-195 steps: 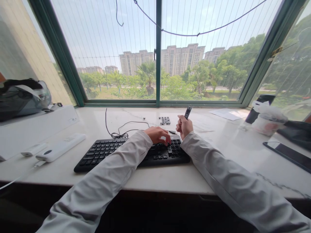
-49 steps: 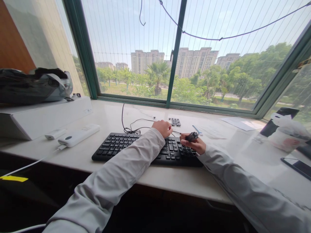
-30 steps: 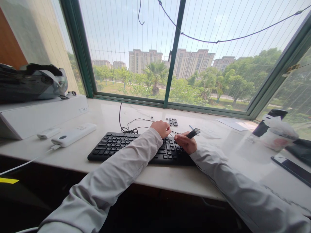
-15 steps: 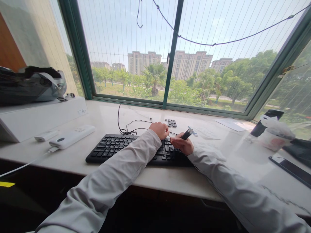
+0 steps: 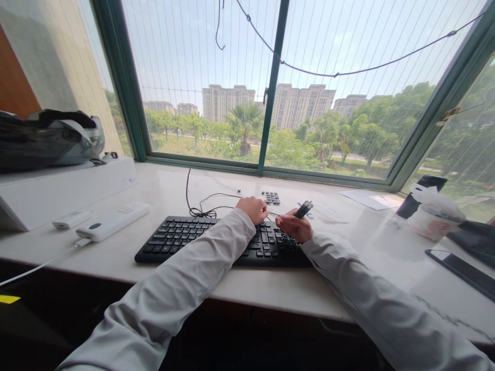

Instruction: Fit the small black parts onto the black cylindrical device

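Note:
A black keyboard (image 5: 170,238) lies near the front edge of the white counter. Key sockets without caps show in its number pad, partly covered by my right hand. My left hand (image 5: 253,209) is over the keyboard's back edge, fingers curled together; anything between them is hidden. Just right of it, my right hand (image 5: 296,226) is closed around a short black tool (image 5: 303,209), whose end points up and right; its exact kind is unclear. Behind the hands sits a group of loose black keycaps (image 5: 272,198), with one small dark piece (image 5: 238,191) farther left.
A white power bank (image 5: 116,220) with a cable and a small white device (image 5: 71,220) lie left. A white box (image 5: 69,188) carries a dark bag. At right are a phone (image 5: 462,270), a plastic-wrapped container (image 5: 436,219) and paper (image 5: 371,199). Windows stand behind.
My right hand has shifted slightly right, away from my left hand, and the black tool has turned in it. More bare key sockets show. My left hand stays nearly in place.

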Available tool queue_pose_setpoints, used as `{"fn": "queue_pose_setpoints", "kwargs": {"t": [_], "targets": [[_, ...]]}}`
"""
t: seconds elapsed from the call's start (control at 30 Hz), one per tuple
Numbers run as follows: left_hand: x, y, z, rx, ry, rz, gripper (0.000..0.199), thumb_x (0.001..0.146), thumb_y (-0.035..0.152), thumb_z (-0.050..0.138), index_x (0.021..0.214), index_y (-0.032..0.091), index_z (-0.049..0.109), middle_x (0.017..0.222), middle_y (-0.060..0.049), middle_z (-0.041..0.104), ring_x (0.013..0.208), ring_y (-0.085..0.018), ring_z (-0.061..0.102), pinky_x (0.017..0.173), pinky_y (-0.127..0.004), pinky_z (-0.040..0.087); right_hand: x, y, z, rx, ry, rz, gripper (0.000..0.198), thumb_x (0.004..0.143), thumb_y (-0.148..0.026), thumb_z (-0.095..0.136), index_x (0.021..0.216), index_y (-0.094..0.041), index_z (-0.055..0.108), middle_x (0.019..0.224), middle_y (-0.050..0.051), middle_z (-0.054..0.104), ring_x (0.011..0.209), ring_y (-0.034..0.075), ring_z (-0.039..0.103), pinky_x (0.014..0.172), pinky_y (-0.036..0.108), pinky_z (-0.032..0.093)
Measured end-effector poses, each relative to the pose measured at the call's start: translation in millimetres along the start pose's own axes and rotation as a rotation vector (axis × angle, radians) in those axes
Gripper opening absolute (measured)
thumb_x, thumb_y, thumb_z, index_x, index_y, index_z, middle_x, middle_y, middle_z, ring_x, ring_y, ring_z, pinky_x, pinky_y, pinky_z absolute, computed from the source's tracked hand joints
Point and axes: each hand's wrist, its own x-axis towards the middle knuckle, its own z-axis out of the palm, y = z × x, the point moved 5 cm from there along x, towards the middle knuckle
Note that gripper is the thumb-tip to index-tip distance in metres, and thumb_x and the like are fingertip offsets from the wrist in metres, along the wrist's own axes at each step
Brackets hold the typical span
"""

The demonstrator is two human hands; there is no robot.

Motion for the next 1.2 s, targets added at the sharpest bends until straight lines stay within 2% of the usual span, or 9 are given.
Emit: {"fn": "queue_pose_setpoints", "kwargs": {"t": [0.23,0.6,0.9,1.2], "targets": [[-1,1,-1,0.006,-0.009,-0.002,0.032,0.079,0.047,0.048,0.086,0.027,0.072,0.085,-0.006,0.07,0.082,-0.022,0.064,0.075,-0.034,0.047,-2,0,7,-0.098,-0.049,0.041,0.055,0.074,-0.039,0.065,0.04,-0.019,0.026,0.039,-0.007,0.02,0.039,0.005,0.017,0.044,0.028,0.009],[-1,2,-1,0.007,-0.03,0.009,0.031,0.079,0.046,0.048,0.086,0.028,0.072,0.087,-0.005,0.07,0.083,-0.022,0.064,0.076,-0.033,0.047,-11,-12,23,-0.282,-0.035,0.034,0.054,0.075,-0.042,0.063,0.041,-0.018,0.029,0.041,-0.006,0.023,0.043,0.005,0.018,0.047,0.029,0.009],[-1,3,-2,0.003,-0.042,0.006,0.032,0.08,0.047,0.047,0.087,0.027,0.072,0.088,-0.006,0.07,0.084,-0.022,0.064,0.078,-0.033,0.047,-8,-5,28,-0.085,0.054,0.042,0.055,0.069,-0.043,0.068,0.038,-0.019,0.029,0.04,-0.006,0.021,0.041,0.005,0.018,0.045,0.028,0.009],[-1,1,2,0.022,-0.045,0.005,0.035,0.079,0.051,0.046,0.089,0.029,0.071,0.088,-0.006,0.069,0.083,-0.023,0.064,0.077,-0.035,0.047,4,1,8,0.062,0.083,0.0,0.054,0.068,-0.038,0.067,0.038,-0.02,0.025,0.035,-0.008,0.02,0.035,0.004,0.016,0.04,0.025,0.016]]}}
